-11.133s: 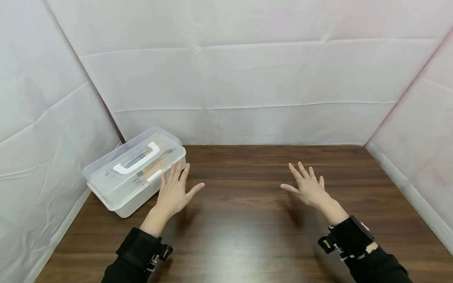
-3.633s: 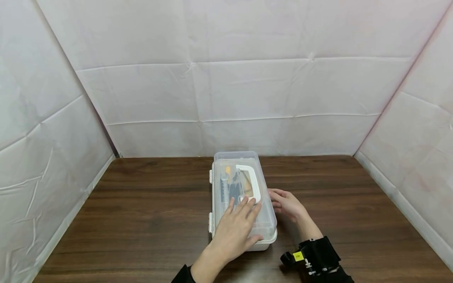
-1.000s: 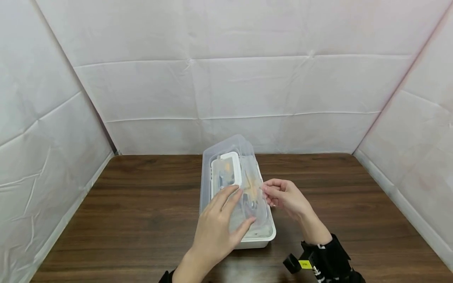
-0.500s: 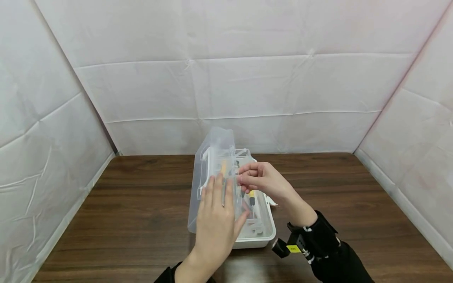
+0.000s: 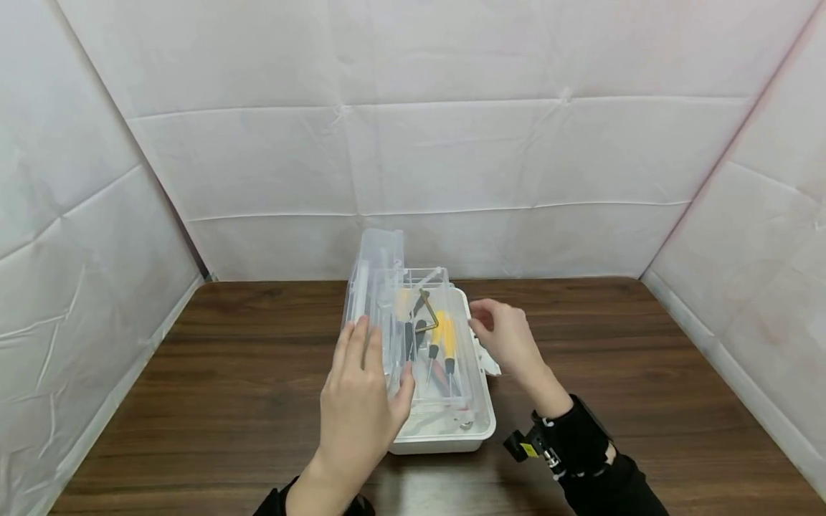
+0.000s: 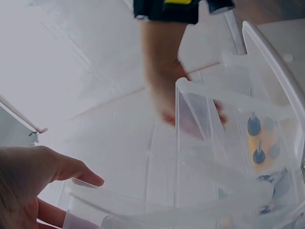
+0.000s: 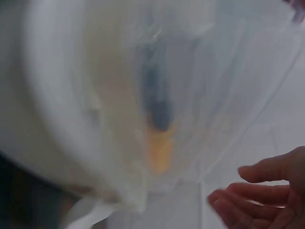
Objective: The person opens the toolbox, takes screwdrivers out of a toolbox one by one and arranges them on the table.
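In the head view a white plastic toolbox (image 5: 445,446) stands at mid-table, its clear lid (image 5: 379,247) swung up to the left. My left hand (image 5: 358,401) lies along that lid, fingers straight and thumb apart. Inside is a clear tray (image 5: 429,272) of tools: yellow-handled screwdrivers (image 5: 449,340), a bent brass-coloured hex key (image 5: 431,312) and dark-handled pieces. My right hand (image 5: 510,340) is beside the box's right rim, fingers loosely bent with nothing in them. The right wrist view is blurred; the right hand (image 7: 267,191) shows at its lower right corner.
A white latch (image 5: 488,358) sticks out from the box's right side. The brown wooden table (image 5: 258,387) spreads around the box, enclosed by white fabric walls (image 5: 452,158) at the back and both sides.
The box came from the left to mid-table, lid down. Since then the lid has swung up leftward, baring the tray. My right hand has left the lid's edge and moved right.
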{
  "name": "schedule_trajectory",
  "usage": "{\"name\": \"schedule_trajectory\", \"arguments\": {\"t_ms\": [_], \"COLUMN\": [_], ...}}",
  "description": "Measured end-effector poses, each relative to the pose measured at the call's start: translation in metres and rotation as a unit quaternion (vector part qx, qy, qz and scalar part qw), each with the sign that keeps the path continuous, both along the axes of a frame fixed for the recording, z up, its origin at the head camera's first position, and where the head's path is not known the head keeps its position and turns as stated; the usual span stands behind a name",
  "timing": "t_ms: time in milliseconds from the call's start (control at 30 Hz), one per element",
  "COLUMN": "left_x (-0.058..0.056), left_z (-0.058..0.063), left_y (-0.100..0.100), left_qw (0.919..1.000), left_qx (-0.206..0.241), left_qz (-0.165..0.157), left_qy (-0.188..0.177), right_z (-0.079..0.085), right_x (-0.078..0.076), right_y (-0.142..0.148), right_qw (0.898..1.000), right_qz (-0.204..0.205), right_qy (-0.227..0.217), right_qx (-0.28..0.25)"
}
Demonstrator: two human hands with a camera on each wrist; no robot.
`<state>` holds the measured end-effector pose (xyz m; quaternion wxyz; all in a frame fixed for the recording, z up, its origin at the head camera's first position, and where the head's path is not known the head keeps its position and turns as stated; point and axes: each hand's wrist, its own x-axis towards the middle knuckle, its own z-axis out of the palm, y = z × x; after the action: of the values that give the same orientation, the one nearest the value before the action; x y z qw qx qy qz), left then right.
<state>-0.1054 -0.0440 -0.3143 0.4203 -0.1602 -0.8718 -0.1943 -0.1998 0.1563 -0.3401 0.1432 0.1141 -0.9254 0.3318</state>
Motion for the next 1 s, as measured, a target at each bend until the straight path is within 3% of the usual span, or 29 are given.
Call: {"name": "schedule_trajectory", "arguments": {"t_ms": [167, 300, 567, 733, 1000], "left_x": [0.001, 0.002, 0.006, 0.008, 0.009], "left_z": [0.0, -0.001, -0.004, -0.007, -0.018], "left_y": [-0.009, -0.02, -0.056, -0.085, -0.117], "left_qw": [0.9997, 0.9988, 0.9946, 0.9889, 0.9656], "left_qx": [0.024, 0.038, 0.075, 0.084, 0.09], "left_qz": [-0.004, 0.004, 0.028, 0.03, 0.05], "left_qy": [-0.009, -0.03, -0.067, -0.118, -0.238], "right_z": [-0.03, -0.043, -0.052, -0.053, -0.058], "right_x": [-0.003, -0.003, -0.001, 0.002, 0.002], "right_y": [0.01, 0.011, 0.013, 0.015, 0.017], "right_qw": [0.991, 0.986, 0.987, 0.987, 0.986], "right_qz": [-0.01, 0.003, 0.043, 0.046, 0.049], "right_qy": [-0.098, -0.139, -0.144, -0.145, -0.156], "right_qx": [0.086, 0.097, 0.059, 0.051, 0.026]}}
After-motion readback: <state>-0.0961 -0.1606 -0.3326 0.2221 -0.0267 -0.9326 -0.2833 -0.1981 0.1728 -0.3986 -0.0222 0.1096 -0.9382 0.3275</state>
